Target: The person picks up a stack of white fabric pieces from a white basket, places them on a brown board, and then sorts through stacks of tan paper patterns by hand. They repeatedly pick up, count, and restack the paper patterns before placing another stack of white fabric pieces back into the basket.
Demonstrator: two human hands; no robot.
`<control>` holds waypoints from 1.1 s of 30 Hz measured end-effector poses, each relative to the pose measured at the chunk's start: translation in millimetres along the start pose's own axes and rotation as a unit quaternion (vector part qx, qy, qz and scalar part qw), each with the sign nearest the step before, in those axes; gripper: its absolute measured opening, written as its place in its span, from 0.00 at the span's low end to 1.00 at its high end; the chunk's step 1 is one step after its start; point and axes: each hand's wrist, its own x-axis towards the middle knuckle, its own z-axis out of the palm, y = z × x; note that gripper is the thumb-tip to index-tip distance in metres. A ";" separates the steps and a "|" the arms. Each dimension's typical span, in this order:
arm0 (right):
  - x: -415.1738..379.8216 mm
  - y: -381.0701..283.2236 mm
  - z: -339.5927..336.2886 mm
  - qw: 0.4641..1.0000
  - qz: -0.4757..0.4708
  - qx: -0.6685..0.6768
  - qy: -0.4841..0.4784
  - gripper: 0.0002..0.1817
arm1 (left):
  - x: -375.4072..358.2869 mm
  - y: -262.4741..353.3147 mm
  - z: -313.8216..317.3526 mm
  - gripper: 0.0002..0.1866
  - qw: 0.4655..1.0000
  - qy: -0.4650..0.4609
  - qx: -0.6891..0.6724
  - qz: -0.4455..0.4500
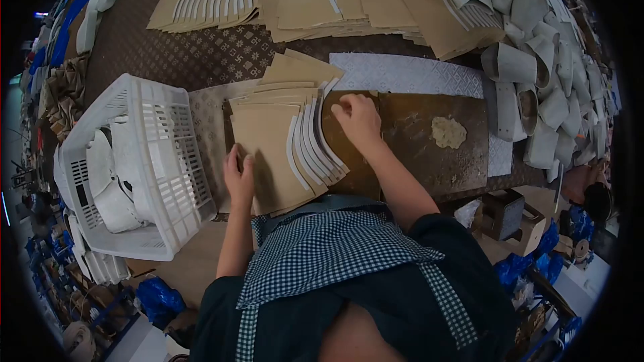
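In front of me lies a fanned stack of brown sheets (265, 141) with curved white strips (308, 141) along their right side. My left hand (239, 177) rests at the stack's left edge, its thumb and fingers apart. Just right of the strips, above a dark brown board (416, 141), is my right hand (359, 119). Its fingers are curled together, and whatever may be between them is hidden. Farther right on the board sits a beige, paste-like lump (448, 133).
A white plastic basket (181, 181) holding white pieces stands at left. More brown sheets (308, 0), some bearing curved strips, lie across the back. Grey-white curled pieces (537, 60) are heaped at right. A white patterned sheet (402, 72) lies behind the board.
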 end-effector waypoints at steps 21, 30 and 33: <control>50.3 -40.3 15.0 0.967 -0.157 0.167 0.109 0.12 | -18.7 2.2 25.6 0.31 0.986 0.035 0.144 0.071; 20.2 -124.9 -142.3 0.921 -0.234 0.264 0.169 0.11 | -13.2 7.1 32.8 0.32 0.991 0.044 0.115 0.048; 0.8 -145.9 -148.6 0.914 -0.221 0.308 0.146 0.12 | -8.2 7.2 30.3 0.27 0.997 0.039 0.055 0.023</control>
